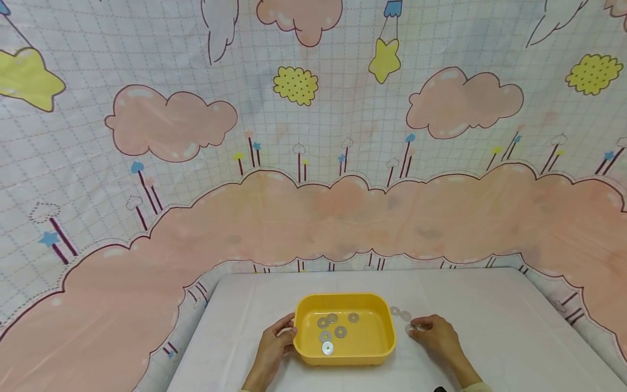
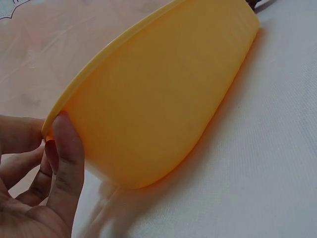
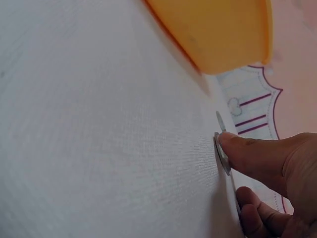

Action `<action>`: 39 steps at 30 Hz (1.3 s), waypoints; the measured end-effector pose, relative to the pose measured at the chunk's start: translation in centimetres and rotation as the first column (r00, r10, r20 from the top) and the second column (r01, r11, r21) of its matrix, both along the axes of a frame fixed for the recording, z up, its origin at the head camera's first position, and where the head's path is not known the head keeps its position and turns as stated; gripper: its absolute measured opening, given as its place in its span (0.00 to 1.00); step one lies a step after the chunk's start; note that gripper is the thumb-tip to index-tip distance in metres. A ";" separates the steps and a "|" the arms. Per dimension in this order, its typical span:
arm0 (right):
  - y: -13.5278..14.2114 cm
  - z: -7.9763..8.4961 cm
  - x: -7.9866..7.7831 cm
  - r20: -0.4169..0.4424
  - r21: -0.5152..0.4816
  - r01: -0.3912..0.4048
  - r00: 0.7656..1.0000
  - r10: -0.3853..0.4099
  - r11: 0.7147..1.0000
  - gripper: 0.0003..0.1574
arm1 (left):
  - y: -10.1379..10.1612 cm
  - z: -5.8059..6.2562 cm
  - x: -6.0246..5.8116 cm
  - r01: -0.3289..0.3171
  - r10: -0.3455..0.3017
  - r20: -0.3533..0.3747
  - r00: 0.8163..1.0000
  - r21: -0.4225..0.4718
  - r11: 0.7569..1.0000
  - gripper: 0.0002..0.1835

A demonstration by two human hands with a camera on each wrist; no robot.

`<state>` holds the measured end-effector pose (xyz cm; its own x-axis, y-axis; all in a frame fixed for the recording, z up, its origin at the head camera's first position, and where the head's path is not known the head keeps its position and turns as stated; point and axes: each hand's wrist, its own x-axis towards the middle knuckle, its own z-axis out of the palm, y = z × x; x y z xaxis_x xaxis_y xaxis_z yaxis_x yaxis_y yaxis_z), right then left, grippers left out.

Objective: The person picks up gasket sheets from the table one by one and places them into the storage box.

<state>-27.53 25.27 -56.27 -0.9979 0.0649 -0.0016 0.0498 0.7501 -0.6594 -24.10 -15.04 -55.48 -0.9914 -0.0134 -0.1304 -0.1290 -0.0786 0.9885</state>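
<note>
A yellow plastic basin [image 1: 360,356] with rounded corners stands on the white table, several flat metal washers [image 1: 340,332] lying on its floor. My left hand [image 1: 274,343] grips the basin's left rim, and the left wrist view shows the thumb [image 2: 68,148] against the outer wall with the fingers at the rim. To the right of the basin, my right hand [image 1: 438,337] pinches a metal washer [image 3: 222,154] at the table surface, thumb tip on its edge. The fingers behind that washer are partly hidden.
Two more washers [image 1: 405,316] lie on the table between the basin's right side and my right hand. A white cloth [image 1: 499,321] covers the table. Behind it hangs a patterned curtain [image 1: 323,218] with clouds and stars. A small dark object [image 1: 440,389] shows at the bottom edge.
</note>
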 end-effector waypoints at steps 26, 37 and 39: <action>-0.1 0.1 0.0 0.009 -0.118 0.067 0.998 -0.066 0.991 0.10 | -0.1 -0.1 -0.1 -0.004 0.004 0.003 1.000 -0.008 1.000 0.29; -0.1 1.7 0.2 -0.042 -0.160 0.036 0.998 -0.043 0.986 0.08 | 0.0 -0.1 -0.1 -0.005 0.005 -0.002 1.000 0.006 1.000 0.30; -0.2 1.9 0.2 -0.042 -0.163 0.035 0.998 -0.043 0.986 0.08 | 0.0 -0.1 -0.1 -0.004 0.004 -0.003 1.000 0.006 1.000 0.30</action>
